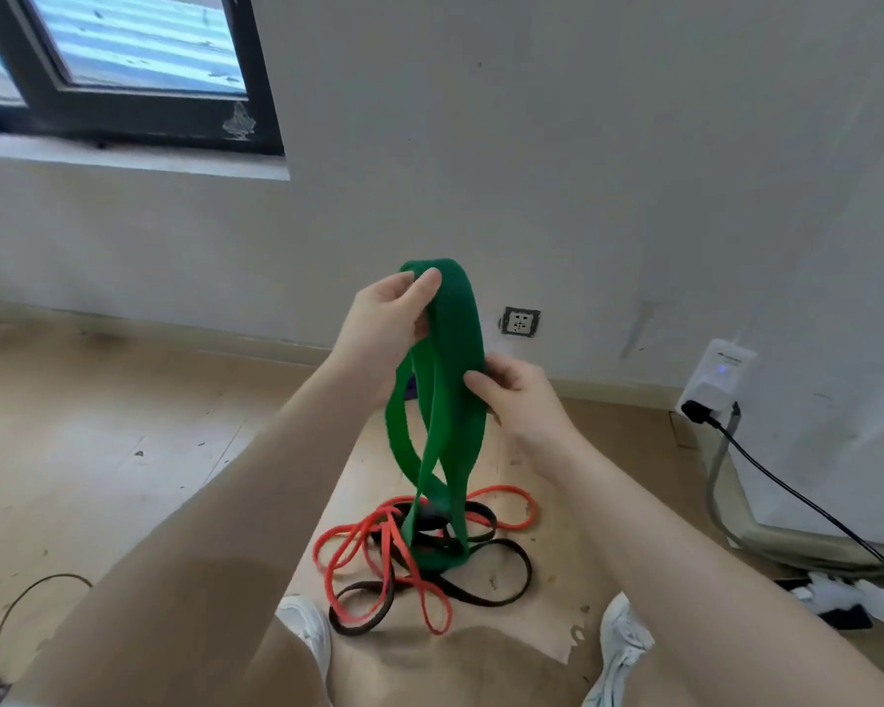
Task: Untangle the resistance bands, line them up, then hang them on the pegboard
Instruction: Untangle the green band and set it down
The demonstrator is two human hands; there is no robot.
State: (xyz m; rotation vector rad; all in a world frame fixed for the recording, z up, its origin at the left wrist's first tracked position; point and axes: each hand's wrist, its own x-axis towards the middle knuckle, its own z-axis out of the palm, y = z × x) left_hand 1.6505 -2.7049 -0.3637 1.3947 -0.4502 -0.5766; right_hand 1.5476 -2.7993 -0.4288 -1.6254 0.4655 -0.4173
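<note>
Ideally, with both the left hand point(386, 318) and right hand point(519, 395) pinching the wide green rubber band point(450, 380), its lower loop needed lifting slowly clear of the thin orange band point(358, 540) and black band point(486, 589) tangled beneath.

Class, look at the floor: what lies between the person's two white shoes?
In the head view, bare floor board fills most of the gap between the shoes; loops of the orange band and black band reach its far edge.
</note>
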